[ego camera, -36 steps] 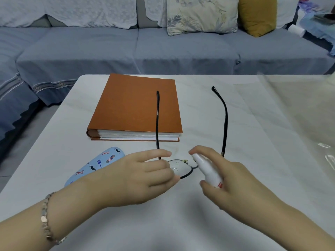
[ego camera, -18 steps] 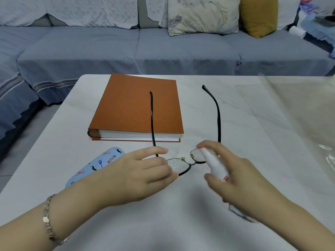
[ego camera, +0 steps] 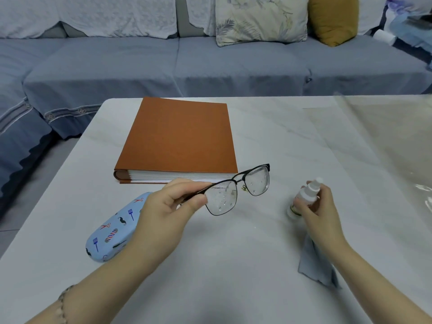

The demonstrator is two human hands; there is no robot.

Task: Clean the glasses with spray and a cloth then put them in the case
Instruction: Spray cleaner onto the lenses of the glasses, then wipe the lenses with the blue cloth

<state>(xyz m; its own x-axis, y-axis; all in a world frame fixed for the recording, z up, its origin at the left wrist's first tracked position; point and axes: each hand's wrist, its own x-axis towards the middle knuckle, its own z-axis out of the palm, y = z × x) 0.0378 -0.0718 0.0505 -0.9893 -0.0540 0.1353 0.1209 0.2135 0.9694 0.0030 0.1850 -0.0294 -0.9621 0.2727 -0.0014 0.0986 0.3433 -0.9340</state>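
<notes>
A: Where are the glasses [ego camera: 236, 191] now?

B: The left hand [ego camera: 168, 208] holds them up over the white table [ego camera: 233, 284], in front of the brown book [ego camera: 180, 139]. Thumb and fingers pinch the frame at its left end. Both lenses face the camera and carry small drops.

A: And the right hand [ego camera: 316, 212]?

B: Its fingers are curled round a small white spray bottle [ego camera: 304, 198], with the nozzle on top. It is to the right of the glasses, apart from them. I cannot tell if the bottom of the bottle touches the table.

A: Do you see the cloth [ego camera: 313, 265]?

B: Yes, a grey-blue cloth lies on the table under the right wrist, partly hidden by it.

A: And the case [ego camera: 112, 232]?

B: It is light blue with small drawings. It lies closed on the table at the left, partly behind the left forearm. A bracelet [ego camera: 62, 300] is on that wrist. Behind the table stands a blue sofa [ego camera: 233, 66] with cushions.
</notes>
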